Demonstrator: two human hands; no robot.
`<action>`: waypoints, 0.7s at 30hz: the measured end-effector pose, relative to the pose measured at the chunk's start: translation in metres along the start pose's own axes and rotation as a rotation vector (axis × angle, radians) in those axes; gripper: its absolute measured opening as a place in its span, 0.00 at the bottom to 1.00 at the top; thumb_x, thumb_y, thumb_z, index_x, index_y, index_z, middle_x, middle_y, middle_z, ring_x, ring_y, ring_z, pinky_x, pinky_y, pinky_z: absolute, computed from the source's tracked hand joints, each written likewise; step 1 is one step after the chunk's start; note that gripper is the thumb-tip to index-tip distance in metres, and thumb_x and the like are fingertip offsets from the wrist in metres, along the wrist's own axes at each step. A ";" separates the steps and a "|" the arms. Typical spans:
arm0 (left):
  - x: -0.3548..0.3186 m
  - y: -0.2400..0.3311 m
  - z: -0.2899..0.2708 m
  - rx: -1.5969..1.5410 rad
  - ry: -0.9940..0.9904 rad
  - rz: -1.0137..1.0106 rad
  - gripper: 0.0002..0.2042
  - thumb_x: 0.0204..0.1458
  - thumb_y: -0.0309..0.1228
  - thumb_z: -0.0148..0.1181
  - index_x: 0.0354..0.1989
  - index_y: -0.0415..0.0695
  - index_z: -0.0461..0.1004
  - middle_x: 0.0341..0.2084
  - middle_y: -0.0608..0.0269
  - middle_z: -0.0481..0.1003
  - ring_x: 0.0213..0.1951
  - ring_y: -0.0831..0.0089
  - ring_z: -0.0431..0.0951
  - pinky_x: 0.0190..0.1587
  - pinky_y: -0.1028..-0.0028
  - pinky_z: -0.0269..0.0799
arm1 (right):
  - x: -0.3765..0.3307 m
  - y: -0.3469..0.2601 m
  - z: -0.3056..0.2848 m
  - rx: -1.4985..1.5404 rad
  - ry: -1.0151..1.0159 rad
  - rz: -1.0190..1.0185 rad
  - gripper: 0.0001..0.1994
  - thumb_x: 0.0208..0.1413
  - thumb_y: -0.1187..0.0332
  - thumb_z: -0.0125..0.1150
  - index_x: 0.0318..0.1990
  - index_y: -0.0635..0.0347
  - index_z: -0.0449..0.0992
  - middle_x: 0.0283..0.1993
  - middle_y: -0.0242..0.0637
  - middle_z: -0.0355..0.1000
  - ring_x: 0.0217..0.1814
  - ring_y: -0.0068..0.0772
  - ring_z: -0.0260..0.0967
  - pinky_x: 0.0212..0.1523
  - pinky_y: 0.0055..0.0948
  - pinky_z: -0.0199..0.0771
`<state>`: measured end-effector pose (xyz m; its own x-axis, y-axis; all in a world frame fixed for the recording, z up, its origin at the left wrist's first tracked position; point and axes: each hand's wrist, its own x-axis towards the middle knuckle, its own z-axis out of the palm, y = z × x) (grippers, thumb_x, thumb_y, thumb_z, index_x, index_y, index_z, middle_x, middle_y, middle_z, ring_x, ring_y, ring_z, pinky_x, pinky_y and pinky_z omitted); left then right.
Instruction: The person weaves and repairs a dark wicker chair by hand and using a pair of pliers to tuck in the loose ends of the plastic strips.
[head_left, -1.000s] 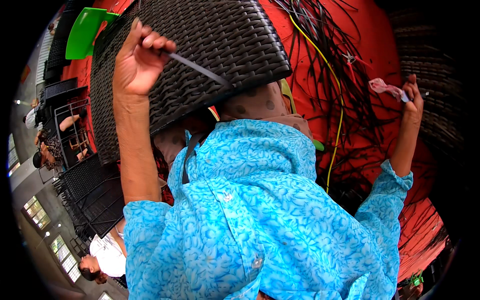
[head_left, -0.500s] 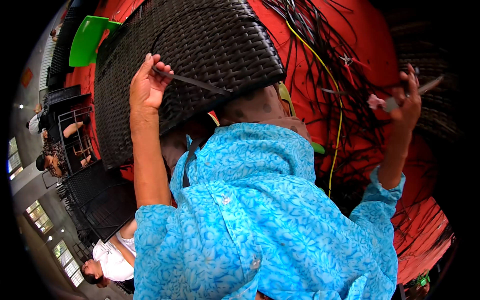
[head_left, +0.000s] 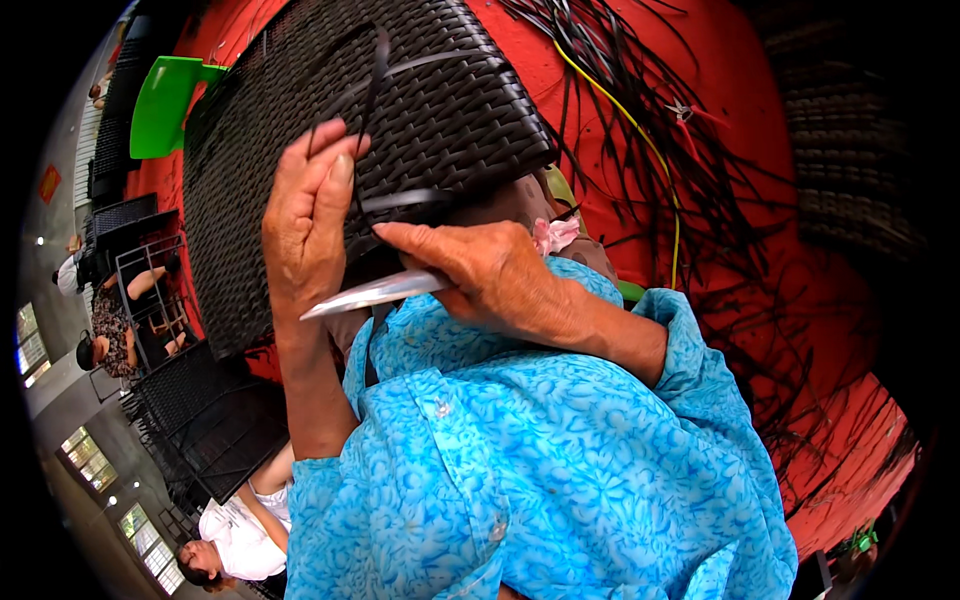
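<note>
Head view, left hand pinching dark strip, right hand gripping blade, woven basket contents seemingly hidden.

- I count one large black woven rattan panel, filling the upper centre of the frame.
- Two bare hands: my left hand and right hand, both mid-frame.
- One slim silver metal blade, centre.
- One bright green plastic piece, upper left.
- One yellow cord among many loose black strands, upper right; too many strands to count.
- One person in a white top, lower left.
</note>
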<state>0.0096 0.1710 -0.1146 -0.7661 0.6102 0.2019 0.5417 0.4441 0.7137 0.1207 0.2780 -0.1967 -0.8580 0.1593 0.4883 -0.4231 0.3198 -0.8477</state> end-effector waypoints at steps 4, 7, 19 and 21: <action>-0.019 -0.002 -0.016 -0.237 -0.141 -0.184 0.10 0.56 0.31 0.53 0.36 0.37 0.76 0.47 0.53 0.69 0.49 0.69 0.68 0.51 0.73 0.62 | -0.007 -0.001 0.004 0.014 -0.096 0.015 0.23 0.43 0.75 0.58 0.51 0.56 0.68 0.27 0.39 0.72 0.27 0.41 0.72 0.25 0.35 0.72; -0.028 -0.016 -0.032 -0.605 -0.063 -0.158 0.06 0.54 0.29 0.54 0.29 0.40 0.74 0.49 0.51 0.69 0.52 0.64 0.68 0.57 0.64 0.59 | -0.011 0.001 0.005 -0.069 -0.227 0.050 0.22 0.44 0.74 0.57 0.51 0.57 0.68 0.33 0.41 0.72 0.30 0.44 0.72 0.26 0.37 0.73; -0.094 -0.133 -0.327 -1.386 0.610 -0.177 0.10 0.57 0.24 0.43 0.22 0.42 0.58 0.15 0.68 0.56 0.18 0.78 0.54 0.24 0.76 0.51 | -0.061 0.032 -0.064 -0.541 -0.204 0.172 0.14 0.38 0.75 0.60 0.37 0.54 0.71 0.31 0.37 0.69 0.31 0.40 0.71 0.28 0.33 0.70; -0.113 -0.154 -0.359 -1.450 0.659 -0.141 0.11 0.57 0.24 0.42 0.21 0.44 0.57 0.13 0.69 0.55 0.17 0.78 0.53 0.24 0.76 0.50 | -0.065 0.038 -0.086 -0.574 -0.107 0.228 0.12 0.38 0.75 0.61 0.34 0.55 0.71 0.30 0.36 0.68 0.30 0.39 0.71 0.27 0.32 0.69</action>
<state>-0.1116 -0.2020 -0.0068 -0.9962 0.0723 0.0485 -0.0203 -0.7351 0.6777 0.1851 0.3597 -0.2427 -0.9451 0.1980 0.2599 -0.0276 0.7442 -0.6674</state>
